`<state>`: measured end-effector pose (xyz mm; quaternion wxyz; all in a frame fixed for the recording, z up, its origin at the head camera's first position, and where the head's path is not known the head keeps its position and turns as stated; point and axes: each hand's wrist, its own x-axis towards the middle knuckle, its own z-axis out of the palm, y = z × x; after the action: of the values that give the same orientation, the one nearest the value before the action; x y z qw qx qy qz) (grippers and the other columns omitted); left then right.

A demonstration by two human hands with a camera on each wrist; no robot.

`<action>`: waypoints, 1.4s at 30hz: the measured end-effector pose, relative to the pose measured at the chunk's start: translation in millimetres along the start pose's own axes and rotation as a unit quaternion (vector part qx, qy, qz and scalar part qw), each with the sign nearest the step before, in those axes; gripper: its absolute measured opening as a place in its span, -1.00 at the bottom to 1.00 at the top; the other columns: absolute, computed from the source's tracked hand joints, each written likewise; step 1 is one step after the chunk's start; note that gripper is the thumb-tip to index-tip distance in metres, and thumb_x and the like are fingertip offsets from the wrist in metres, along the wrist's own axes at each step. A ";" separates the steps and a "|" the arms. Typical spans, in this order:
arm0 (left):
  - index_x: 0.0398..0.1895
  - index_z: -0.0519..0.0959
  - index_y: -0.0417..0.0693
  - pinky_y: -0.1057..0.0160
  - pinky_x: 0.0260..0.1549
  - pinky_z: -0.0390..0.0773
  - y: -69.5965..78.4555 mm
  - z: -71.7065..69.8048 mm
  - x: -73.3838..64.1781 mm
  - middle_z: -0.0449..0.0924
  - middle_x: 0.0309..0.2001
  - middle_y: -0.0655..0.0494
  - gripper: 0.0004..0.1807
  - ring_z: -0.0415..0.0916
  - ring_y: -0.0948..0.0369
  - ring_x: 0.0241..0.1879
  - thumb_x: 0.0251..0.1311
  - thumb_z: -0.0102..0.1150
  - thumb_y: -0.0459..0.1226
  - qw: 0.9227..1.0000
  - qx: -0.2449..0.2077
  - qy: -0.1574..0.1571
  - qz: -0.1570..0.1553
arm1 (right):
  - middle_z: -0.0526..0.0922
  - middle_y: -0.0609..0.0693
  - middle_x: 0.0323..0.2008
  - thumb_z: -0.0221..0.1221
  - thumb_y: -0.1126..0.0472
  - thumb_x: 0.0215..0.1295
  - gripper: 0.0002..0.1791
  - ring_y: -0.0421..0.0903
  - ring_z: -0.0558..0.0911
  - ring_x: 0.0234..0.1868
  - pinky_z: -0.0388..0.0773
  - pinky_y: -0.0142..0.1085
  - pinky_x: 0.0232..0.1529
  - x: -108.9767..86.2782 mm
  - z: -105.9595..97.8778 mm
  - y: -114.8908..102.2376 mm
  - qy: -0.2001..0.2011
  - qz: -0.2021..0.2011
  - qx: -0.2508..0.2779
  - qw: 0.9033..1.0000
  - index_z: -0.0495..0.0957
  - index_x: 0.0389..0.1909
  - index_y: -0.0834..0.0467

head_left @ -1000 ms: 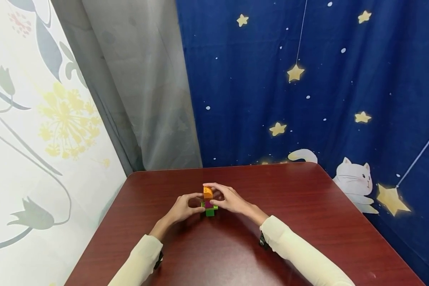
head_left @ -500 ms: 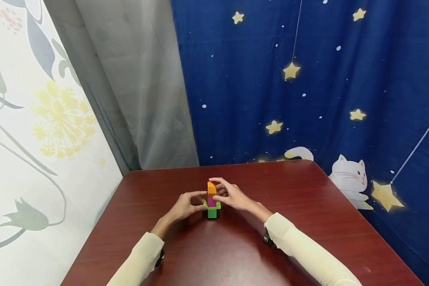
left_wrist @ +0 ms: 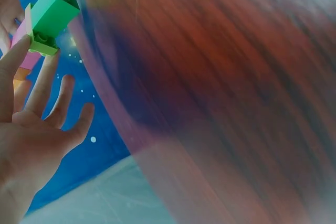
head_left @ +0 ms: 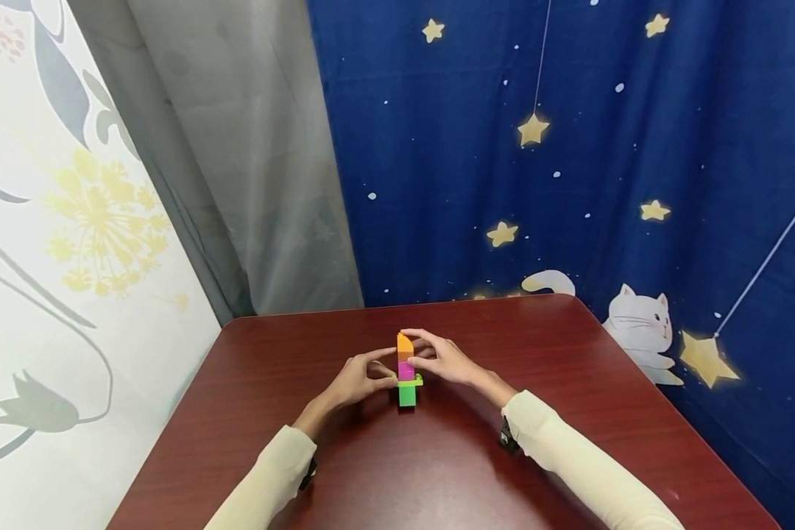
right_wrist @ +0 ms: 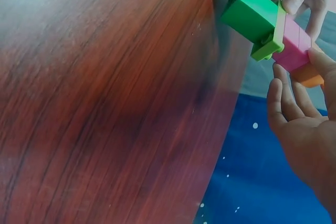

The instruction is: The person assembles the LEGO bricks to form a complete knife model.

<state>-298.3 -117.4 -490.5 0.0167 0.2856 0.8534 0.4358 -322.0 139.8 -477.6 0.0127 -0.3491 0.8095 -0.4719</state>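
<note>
A stack of toy building bricks stands upright between my hands in the head view. Its parts are a green brick at the bottom, a thin lime plate, a pink brick and orange pieces with a curved top. My left hand holds the stack from the left, its thumb at the lime plate. From the right, my right hand grips the upper part, thumb near where pink meets orange. In the right wrist view, its other fingers pass behind the stack. Whether the green brick touches the table is unclear.
The dark red wooden table has rounded far corners. Behind it hang a grey curtain and a blue curtain with stars and a cat. A white flowered panel borders the left side.
The stack has shifted right in the head view and turned a little, showing more of its pink and orange sides. Both hands have moved along with it, still around it.
</note>
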 end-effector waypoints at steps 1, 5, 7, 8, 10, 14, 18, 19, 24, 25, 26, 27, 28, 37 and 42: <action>0.49 0.43 -0.04 -0.03 0.16 0.57 0.4 1.6 0.8 0.81 -0.20 0.13 -0.27 0.75 0.23 -0.08 0.26 0.47 -0.23 1.000 0.000 0.000 -0.001 | 0.64 0.19 0.17 0.28 0.22 0.47 -0.34 0.02 0.75 0.03 0.64 -0.11 0.12 -0.9 -0.8 1.0 0.001 0.001 0.005 1.000 0.33 0.54 0.04; 0.48 0.43 -0.10 -0.06 0.21 0.53 0.4 6.3 2.4 0.81 -0.19 0.11 -0.28 0.74 0.20 -0.04 0.27 0.46 -0.22 1.000 -0.003 -0.002 -0.003 | 0.63 0.26 0.18 0.28 0.24 0.48 -0.33 0.08 0.74 0.04 0.64 -0.05 0.12 -2.5 -2.4 3.8 -0.007 0.005 0.015 1.000 0.32 0.55 0.09; 0.48 0.43 -0.12 -0.08 0.22 0.52 0.2 7.7 2.4 0.81 -0.18 0.11 -0.28 0.74 0.18 -0.02 0.27 0.46 -0.22 1.000 -0.003 -0.001 -0.005 | 0.63 0.24 0.19 0.27 0.23 0.48 -0.33 0.07 0.73 0.06 0.64 -0.06 0.12 -2.1 -2.9 4.7 -0.013 0.013 0.015 1.000 0.31 0.55 0.06; 0.48 0.42 -0.13 -0.08 0.23 0.51 0.2 8.1 2.5 0.81 -0.18 0.11 -0.28 0.73 0.17 0.00 0.28 0.45 -0.22 1.000 -0.004 -0.002 -0.006 | 0.63 0.22 0.20 0.27 0.22 0.48 -0.33 0.06 0.73 0.06 0.64 -0.09 0.12 -1.8 -3.3 4.9 -0.017 0.018 0.012 1.000 0.31 0.55 0.05; 0.48 0.42 -0.13 -0.09 0.23 0.51 0.4 8.8 3.4 0.81 -0.17 0.11 -0.28 0.72 0.15 0.04 0.28 0.45 -0.22 1.000 -0.003 -0.002 -0.008 | 0.64 0.22 0.20 0.26 0.22 0.49 -0.33 0.07 0.73 0.07 0.64 -0.10 0.12 -1.1 -3.6 6.7 -0.019 0.020 0.008 1.000 0.31 0.56 0.07; 0.50 0.40 -0.08 -0.08 0.24 0.50 1.3 9.7 6.3 0.81 -0.17 0.14 -0.27 0.68 0.13 0.11 0.29 0.44 -0.20 1.000 -0.002 -0.002 -0.017 | 0.63 0.25 0.20 0.24 0.26 0.50 -0.34 0.12 0.73 0.07 0.64 -0.08 0.11 -0.2 -2.9 10.5 -0.013 0.029 0.014 0.999 0.30 0.55 0.13; 0.52 0.39 -0.04 -0.06 0.22 0.51 1.1 11.0 9.3 0.82 -0.18 0.16 -0.27 0.68 0.14 0.11 0.30 0.43 -0.21 1.000 -0.002 -0.005 -0.030 | 0.59 0.27 0.23 0.25 0.25 0.49 -0.35 0.12 0.75 0.03 0.66 -0.12 0.06 -0.6 0.4 16.0 0.007 0.044 0.012 0.999 0.32 0.53 0.18; 0.52 0.39 -0.04 -0.04 0.20 0.53 0.6 11.5 10.0 0.82 -0.18 0.16 -0.27 0.68 0.15 0.10 0.31 0.43 -0.21 0.999 -0.002 -0.006 -0.032 | 0.58 0.27 0.25 0.26 0.24 0.49 -0.36 0.11 0.75 0.03 0.67 -0.14 0.04 -0.9 1.6 17.6 0.012 0.048 0.011 0.999 0.33 0.53 0.18; 0.50 0.41 -0.10 0.00 0.06 0.61 -1.6 14.1 12.7 0.82 -0.17 0.08 -0.31 0.73 0.15 0.01 0.33 0.40 -0.24 1.000 -0.002 -0.008 -0.030 | 0.57 0.24 0.29 0.28 0.22 0.48 -0.39 0.05 0.77 -0.02 0.69 -0.26 -0.07 -1.9 6.9 24.5 0.042 0.068 0.008 0.997 0.40 0.50 0.13; 0.50 0.41 -0.11 0.00 0.06 0.61 -1.6 14.4 13.2 0.82 -0.16 0.06 -0.32 0.74 0.15 -0.01 0.34 0.40 -0.25 1.000 -0.003 -0.008 -0.029 | 0.57 0.23 0.29 0.29 0.22 0.47 -0.39 0.05 0.78 -0.03 0.69 -0.27 -0.09 -1.8 7.5 25.4 0.048 0.072 0.009 0.996 0.41 0.49 0.12; 0.49 0.41 -0.12 -0.01 0.07 0.61 -1.5 14.7 13.6 0.81 -0.16 0.05 -0.32 0.74 0.14 -0.02 0.34 0.39 -0.27 1.000 -0.005 -0.008 -0.028 | 0.58 0.22 0.30 0.30 0.23 0.46 -0.39 0.05 0.78 -0.04 0.69 -0.27 -0.11 -1.7 8.1 26.1 0.054 0.075 0.009 0.996 0.42 0.49 0.12; 0.49 0.42 -0.13 -0.02 0.08 0.60 -1.2 14.8 13.9 0.81 -0.16 0.03 -0.33 0.75 0.14 -0.04 0.34 0.39 -0.27 1.000 -0.007 -0.008 -0.028 | 0.58 0.23 0.29 0.30 0.23 0.45 -0.40 0.05 0.78 -0.05 0.69 -0.28 -0.12 -1.5 8.7 26.7 0.060 0.074 0.009 0.995 0.43 0.47 0.13; 0.49 0.42 -0.13 -0.02 0.11 0.59 -0.8 14.9 14.3 0.81 -0.15 0.03 -0.34 0.75 0.14 -0.05 0.34 0.39 -0.28 0.999 -0.010 -0.008 -0.031 | 0.59 0.21 0.29 0.30 0.23 0.45 -0.41 0.05 0.78 -0.05 0.69 -0.29 -0.13 -1.3 9.2 27.3 0.064 0.077 0.007 0.995 0.45 0.47 0.12; 0.45 0.46 -0.18 -0.07 0.17 0.55 -2.3 17.0 18.4 0.81 -0.13 -0.02 -0.39 0.76 0.14 -0.07 0.36 0.36 -0.28 0.999 -0.009 -0.010 -0.033 | 0.64 0.26 0.22 0.31 0.22 0.44 -0.45 0.06 0.77 -0.06 0.66 -0.34 -0.29 1.4 12.4 32.3 0.080 0.097 0.011 0.992 0.50 0.42 0.16; 0.43 0.48 -0.18 -0.05 0.17 0.55 -3.7 17.8 21.4 0.80 -0.12 -0.05 -0.41 0.75 0.13 -0.04 0.37 0.35 -0.28 0.999 -0.013 -0.012 -0.044 | 0.66 0.28 0.17 0.32 0.24 0.43 -0.45 0.01 0.77 -0.20 0.65 -0.35 -0.34 2.9 13.3 36.1 0.087 0.106 0.020 0.990 0.51 0.40 0.20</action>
<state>-312.9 -95.3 -499.6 0.0495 0.2528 0.8593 0.4419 -339.6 139.4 -512.0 -0.0011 -0.2182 0.8303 -0.5128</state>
